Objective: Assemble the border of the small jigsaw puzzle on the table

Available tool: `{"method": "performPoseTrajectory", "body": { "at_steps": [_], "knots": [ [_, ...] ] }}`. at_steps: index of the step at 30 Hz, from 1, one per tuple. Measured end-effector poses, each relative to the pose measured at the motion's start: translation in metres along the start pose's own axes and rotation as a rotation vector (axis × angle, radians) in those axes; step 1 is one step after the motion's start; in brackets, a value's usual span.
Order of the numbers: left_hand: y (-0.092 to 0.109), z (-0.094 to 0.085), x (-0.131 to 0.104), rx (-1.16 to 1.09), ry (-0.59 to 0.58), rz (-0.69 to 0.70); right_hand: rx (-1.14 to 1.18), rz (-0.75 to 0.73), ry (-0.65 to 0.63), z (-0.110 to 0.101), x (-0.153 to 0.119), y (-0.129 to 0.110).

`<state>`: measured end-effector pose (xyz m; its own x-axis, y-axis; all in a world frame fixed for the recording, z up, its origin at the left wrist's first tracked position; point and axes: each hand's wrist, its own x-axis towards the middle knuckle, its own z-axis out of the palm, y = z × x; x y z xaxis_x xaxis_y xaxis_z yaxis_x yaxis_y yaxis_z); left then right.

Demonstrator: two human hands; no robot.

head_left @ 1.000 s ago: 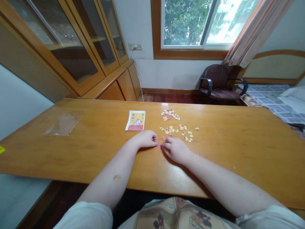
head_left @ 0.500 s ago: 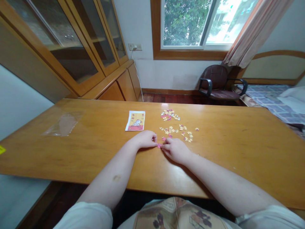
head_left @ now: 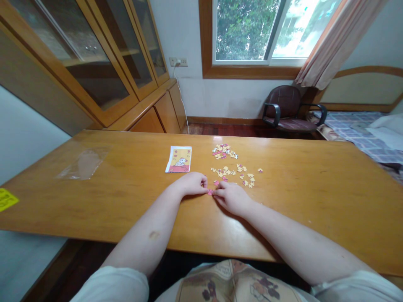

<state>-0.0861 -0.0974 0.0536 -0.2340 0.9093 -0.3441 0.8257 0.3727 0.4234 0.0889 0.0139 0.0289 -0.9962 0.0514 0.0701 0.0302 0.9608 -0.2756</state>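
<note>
Between my two hands lies a small pink puzzle piece (head_left: pixel 210 192) on the wooden table (head_left: pixel 132 205). My left hand (head_left: pixel 194 183) has its fingers curled, with fingertips on the piece's left side. From the right, my right hand (head_left: pixel 234 198) pinches the piece's other edge. Whether it is one piece or two joined ones is too small to tell. Just beyond the fingers are a few more pink pieces (head_left: pixel 216 183). Yellow puzzle pieces (head_left: pixel 225 171) lie loosely in a row past them, and others form a curve (head_left: pixel 251 180) to the right.
A picture card (head_left: pixel 179 160) with a white animal lies beyond my left hand. Farther back sits a mixed pile of puzzle pieces (head_left: pixel 223 151). At the left are a clear plastic bag (head_left: pixel 85 163) and a yellow label (head_left: pixel 6 199). An armchair (head_left: pixel 288 107) stands behind the table.
More of the yellow label shows at the left edge. Both hands hold nearly the same position at the pink piece.
</note>
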Motion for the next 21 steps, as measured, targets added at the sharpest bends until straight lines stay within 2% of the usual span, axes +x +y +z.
{"method": "performPoseTrajectory", "body": {
  "at_steps": [8, 21],
  "knots": [
    [-0.0003, 0.0018, 0.0012, -0.005, 0.008, 0.001, -0.017, 0.009, -0.030, -0.0035, 0.0016, -0.0017],
    [0.0005, 0.0007, 0.0006, -0.013, 0.005, -0.003, -0.189, -0.078, -0.005, 0.0012, -0.0012, -0.0052]
  ]
}}
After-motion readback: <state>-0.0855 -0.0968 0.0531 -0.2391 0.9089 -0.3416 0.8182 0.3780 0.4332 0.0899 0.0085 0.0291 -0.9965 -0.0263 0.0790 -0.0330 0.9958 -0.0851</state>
